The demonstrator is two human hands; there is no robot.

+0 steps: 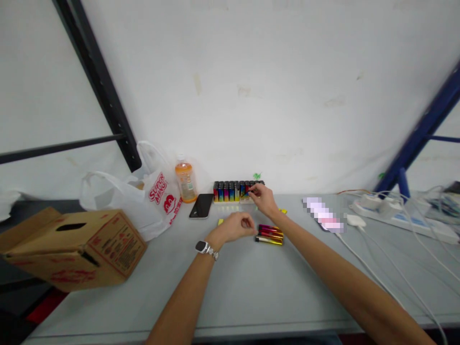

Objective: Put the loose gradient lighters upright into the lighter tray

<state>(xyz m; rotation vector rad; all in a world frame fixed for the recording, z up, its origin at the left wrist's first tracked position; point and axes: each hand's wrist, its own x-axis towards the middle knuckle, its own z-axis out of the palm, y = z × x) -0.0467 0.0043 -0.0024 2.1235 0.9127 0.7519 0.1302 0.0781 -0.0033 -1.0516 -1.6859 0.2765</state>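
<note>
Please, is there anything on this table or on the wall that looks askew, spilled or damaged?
I see no spill. The wall looks marred: it has brownish patches and a green mark. On the table, loose lighters lie on their sides, unlike the upright lighters behind them.

glossy metallic-looking loose lighters [270,235], smooth matt worktop [247,292], matt cardboard box [111,244], thin creased plastic bag [148,226], clear plastic bottle [186,182], glossy-screened phone [201,206], shiny metal watch band [212,251], scuffed matt wall [273,115]
</note>
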